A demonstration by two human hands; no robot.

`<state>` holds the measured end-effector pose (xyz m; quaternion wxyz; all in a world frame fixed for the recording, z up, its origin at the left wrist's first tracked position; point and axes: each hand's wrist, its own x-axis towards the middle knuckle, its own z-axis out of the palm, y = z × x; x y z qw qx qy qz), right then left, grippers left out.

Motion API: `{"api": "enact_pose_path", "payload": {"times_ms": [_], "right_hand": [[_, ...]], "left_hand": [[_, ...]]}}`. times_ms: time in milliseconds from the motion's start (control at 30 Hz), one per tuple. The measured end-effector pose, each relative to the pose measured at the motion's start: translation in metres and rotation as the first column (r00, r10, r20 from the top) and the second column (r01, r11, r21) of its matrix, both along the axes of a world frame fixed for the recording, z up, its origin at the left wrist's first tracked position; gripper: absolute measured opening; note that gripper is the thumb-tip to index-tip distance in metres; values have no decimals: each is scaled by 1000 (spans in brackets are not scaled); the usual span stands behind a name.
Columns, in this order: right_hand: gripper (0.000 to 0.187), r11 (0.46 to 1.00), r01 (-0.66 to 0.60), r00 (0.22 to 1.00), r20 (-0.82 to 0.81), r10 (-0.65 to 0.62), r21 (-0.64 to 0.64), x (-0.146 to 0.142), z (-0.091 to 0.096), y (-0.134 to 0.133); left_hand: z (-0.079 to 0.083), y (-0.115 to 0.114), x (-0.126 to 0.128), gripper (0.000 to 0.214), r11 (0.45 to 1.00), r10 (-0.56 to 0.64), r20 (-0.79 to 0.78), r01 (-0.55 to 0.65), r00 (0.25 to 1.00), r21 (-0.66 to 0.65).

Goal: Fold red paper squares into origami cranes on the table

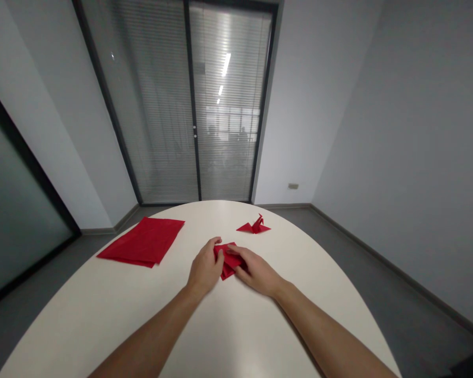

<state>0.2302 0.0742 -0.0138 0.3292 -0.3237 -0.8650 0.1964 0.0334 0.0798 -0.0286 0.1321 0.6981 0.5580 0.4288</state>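
Between my two hands is a small piece of folded red paper, close to the white tabletop. My left hand grips its left edge, thumb on the near side and fingers curled behind. From the right, my right hand pinches the paper, with fingers over its top and the thumb below. Parts of the folds are hidden under my fingers. Just beyond my right hand stands a finished red paper crane, wings spread to both sides.
A stack of flat red paper sheets lies on the left of the round white table. Behind the table are a glass door with blinds and grey walls; a wall socket sits low on the back wall.
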Motion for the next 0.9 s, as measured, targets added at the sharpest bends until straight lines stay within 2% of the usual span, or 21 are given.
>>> {"api": "enact_pose_path", "payload": {"times_ms": [167, 333, 400, 533, 767, 900], "right_hand": [[59, 999, 25, 996, 82, -22, -35, -2, 4, -4], [48, 996, 33, 983, 184, -18, -81, -1, 10, -8], [40, 996, 52, 986, 162, -39, -77, 0, 8, -6], [32, 990, 135, 982, 140, -129, -31, 3, 1, 0], [40, 982, 183, 963, 193, -190, 54, 4, 1, 2], [33, 976, 206, 961, 174, -216, 78, 3, 6, 1]], "left_hand": [[-4, 2, -2, 34, 998, 16, -50, -14, 999, 54], [-4, 1, -2, 39, 997, -72, -33, 71, 997, -36], [-1, -3, -1, 36, 990, -130, -96, 124, 987, -61], [3, -9, 3, 29, 979, -196, -304, 204, 932, -4], [-4, -10, 3, 45, 985, -172, -470, 149, 866, -86], [-5, -10, -1, 51, 962, -273, -520, 223, 810, -157]]}}
